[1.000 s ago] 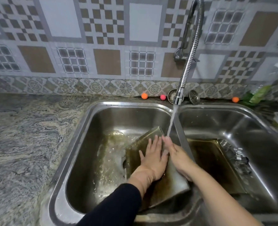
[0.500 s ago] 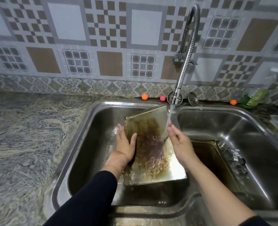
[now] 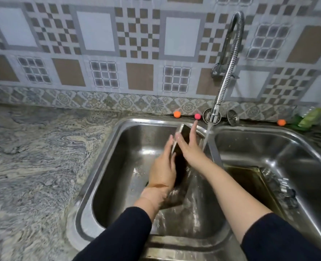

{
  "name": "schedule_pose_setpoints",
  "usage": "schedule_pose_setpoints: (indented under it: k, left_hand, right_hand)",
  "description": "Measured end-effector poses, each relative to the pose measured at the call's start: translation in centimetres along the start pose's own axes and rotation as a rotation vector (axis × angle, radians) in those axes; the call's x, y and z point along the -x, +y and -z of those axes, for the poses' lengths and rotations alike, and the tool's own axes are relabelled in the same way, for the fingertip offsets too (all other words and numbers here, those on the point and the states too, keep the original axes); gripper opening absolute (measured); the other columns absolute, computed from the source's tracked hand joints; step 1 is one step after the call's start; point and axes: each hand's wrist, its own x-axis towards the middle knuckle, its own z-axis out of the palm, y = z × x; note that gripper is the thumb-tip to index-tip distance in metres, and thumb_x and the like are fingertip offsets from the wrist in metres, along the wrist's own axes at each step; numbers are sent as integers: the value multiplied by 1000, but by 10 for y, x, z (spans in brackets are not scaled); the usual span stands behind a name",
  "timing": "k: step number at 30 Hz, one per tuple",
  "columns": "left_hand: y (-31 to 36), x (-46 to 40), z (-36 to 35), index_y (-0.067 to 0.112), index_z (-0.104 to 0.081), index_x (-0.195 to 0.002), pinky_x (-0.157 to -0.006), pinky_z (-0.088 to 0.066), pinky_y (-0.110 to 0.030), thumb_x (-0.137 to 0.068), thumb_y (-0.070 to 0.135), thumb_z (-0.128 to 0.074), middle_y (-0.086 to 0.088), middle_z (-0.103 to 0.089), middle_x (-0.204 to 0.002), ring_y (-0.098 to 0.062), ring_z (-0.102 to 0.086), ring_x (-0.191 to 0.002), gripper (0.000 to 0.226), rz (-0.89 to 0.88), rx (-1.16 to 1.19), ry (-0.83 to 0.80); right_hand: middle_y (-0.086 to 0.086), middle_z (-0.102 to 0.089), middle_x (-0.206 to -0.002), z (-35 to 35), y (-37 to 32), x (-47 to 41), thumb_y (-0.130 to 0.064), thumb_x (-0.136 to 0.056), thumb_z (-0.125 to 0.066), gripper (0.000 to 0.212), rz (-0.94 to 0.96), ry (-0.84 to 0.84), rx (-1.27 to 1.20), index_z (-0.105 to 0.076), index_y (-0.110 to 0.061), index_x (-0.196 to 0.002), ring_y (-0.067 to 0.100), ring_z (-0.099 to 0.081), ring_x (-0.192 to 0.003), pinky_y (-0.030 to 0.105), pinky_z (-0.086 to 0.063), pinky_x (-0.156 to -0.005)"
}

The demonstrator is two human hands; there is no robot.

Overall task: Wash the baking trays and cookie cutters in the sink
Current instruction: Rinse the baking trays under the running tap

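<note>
The flat, brown-stained metal baking tray [image 3: 180,162] stands nearly on edge in the left basin of the steel double sink [image 3: 107,157]; the left hand [image 3: 162,169] lies against its left face with fingers straight, the right hand [image 3: 189,146] presses flat on its right face, neither curled round it; the tap's stream [image 3: 206,137] falls just right of the tray, so tilting the soiled face under it while rubbing firmly would probably rinse best; a second tray [image 3: 254,182] waits in the right basin.

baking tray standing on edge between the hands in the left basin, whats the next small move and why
Probably tip the baking tray right, under the water stream. The left hand and right hand hold it nearly upright in the left basin, and the stream falls just right of it, missing its brown-stained face.
</note>
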Motion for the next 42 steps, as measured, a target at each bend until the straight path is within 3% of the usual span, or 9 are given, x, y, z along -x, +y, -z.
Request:
schedule_pose_setpoints:
  k: [2, 5, 9, 14, 20, 28, 32, 39, 42]
  left_hand:
    - [4, 8, -12, 43, -16, -149, -99, -47, -36, -99, 24, -39, 4, -49, -143, -22, -54, -122, 58, -67, -60, -58]
    - [13, 18, -25, 48, -13, -148, -98, -48, -40, -98, 24, -43, 8, -45, -146, -16, -52, -124, 63, -119, -93, -96]
    - [26, 21, -43, 45, -2, -146, -120, -15, -40, -102, 32, -30, 9, -8, -160, -6, -5, -147, 54, -161, -114, -235]
    - [41, 14, -63, 51, 6, -143, -116, 13, -46, -103, 36, -14, 24, 20, -155, 0, 24, -141, 47, -97, -145, -274]
    - [46, -28, -61, 52, 6, -144, -114, 10, -56, -101, 45, -12, 15, 15, -158, -8, 20, -144, 47, -54, -185, -214]
    - [7, -58, -28, 40, 8, -150, -117, 2, -54, -101, 45, -8, 7, 18, -159, -18, 13, -147, 51, 314, -158, -238]
    - [-10, -37, -20, 34, 14, -150, -119, -1, -50, -100, 49, -6, 5, 26, -156, -20, 13, -147, 56, 453, -210, -308]
    - [19, -2, -34, 46, 10, -147, -118, 2, -52, -93, 65, -9, 15, 15, -158, -11, 17, -145, 60, -53, -189, -479]
    - [45, -10, -37, 48, 6, -147, -117, -21, -49, -90, 64, -24, 8, -9, -160, -19, -9, -148, 67, -366, -275, -395]
  right_hand:
    - [-2, -4, -161, 5, -12, 1, -59, -92, -38, 77, 8, 98, -196, 19, -47, -144, 26, -13, -146, 50, -17, -117]
    - [-1, -28, -154, 16, -10, 2, -48, -96, -43, 62, -36, 227, -359, -9, -44, -148, 24, -33, -138, 46, -31, -110]
    - [-2, -38, -146, 36, 2, 14, -42, -98, -41, 49, -149, 173, -688, -22, -53, -142, 21, -46, -127, 40, -41, -101]
    - [0, -27, -156, 58, 17, 24, -37, -100, -40, 50, -79, 138, -774, -20, -54, -143, 25, -35, -139, 48, -31, -113]
    - [-1, -26, -157, 65, 19, 30, -32, -100, -40, 52, -31, 95, -875, -20, -50, -145, 23, -34, -139, 49, -30, -114]
    - [8, -32, -154, 75, 14, 37, -30, -101, -38, 48, -4, 95, -972, -26, -46, -145, 28, -49, -128, 50, -42, -102]
    - [-7, -19, -158, 89, 5, 33, -29, -103, -35, 47, 14, 210, -960, -26, -43, -146, 24, -32, -140, 45, -37, -104]
    - [-2, -27, -156, 114, -11, 16, -33, -101, -41, 46, -5, 446, -1022, -29, -48, -142, 28, -38, -137, 60, -35, -106]
    - [3, -35, -152, 132, -22, 20, -32, -101, -39, 45, 8, 509, -1049, -29, -41, -144, 29, -45, -131, 52, -42, -101]
